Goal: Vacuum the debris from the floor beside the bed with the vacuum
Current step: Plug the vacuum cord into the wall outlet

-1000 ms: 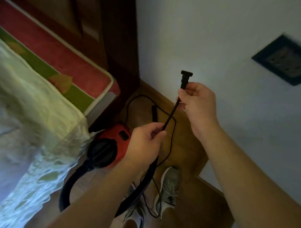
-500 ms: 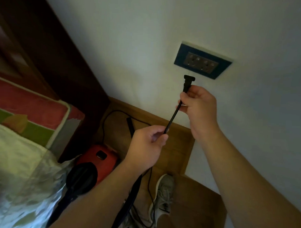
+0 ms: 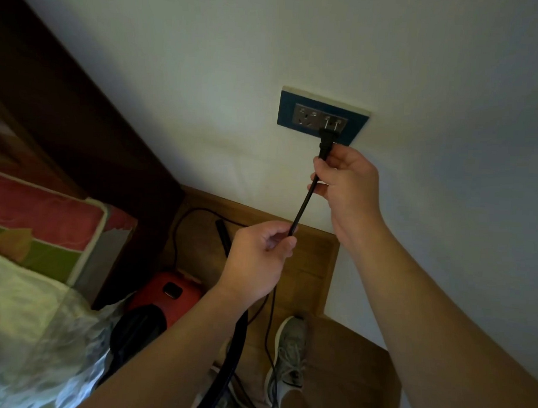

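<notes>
- The right hand (image 3: 347,182) is pinching the plug (image 3: 326,143) between curled fingers, its prongs meeting the wall socket (image 3: 307,113).
- The left hand (image 3: 259,258) is gripping the cord (image 3: 301,211) lower down, fingers curled round it.

The red vacuum (image 3: 170,287) with a black round front is sitting on the wooden floor (image 3: 308,260), just beside the bed (image 3: 41,214). Its black hose (image 3: 236,349) is curving downward. Its thin power cord (image 3: 301,211) is stretching straight up to the plug (image 3: 326,143), which is touching the wall socket (image 3: 304,116).

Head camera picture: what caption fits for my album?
Right hand holds the vacuum plug at the wall socket; left hand pinches the cord.
</notes>
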A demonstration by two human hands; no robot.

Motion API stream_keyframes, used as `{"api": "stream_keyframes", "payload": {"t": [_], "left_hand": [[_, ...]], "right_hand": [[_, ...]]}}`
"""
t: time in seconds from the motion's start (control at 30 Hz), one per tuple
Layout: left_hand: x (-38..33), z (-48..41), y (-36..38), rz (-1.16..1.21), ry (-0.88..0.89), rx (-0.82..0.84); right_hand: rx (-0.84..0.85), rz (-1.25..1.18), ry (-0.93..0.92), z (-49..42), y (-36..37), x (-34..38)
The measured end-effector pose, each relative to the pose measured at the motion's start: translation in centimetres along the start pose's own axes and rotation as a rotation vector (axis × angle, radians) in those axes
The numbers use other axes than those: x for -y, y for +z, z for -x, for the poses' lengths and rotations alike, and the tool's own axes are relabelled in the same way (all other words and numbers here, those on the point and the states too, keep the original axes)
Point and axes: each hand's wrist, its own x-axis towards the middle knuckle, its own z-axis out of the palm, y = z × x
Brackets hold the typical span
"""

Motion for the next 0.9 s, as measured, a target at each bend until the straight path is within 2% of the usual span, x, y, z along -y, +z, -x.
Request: {"api": "stream_keyframes", "payload": {"t": [0.9], "left_hand": [[-0.7,-1.0,0.9,0.213,-0.019,-0.001]], "right_hand": [[-0.144,-0.078,0.080,-0.1,1.5,2.0]]}}
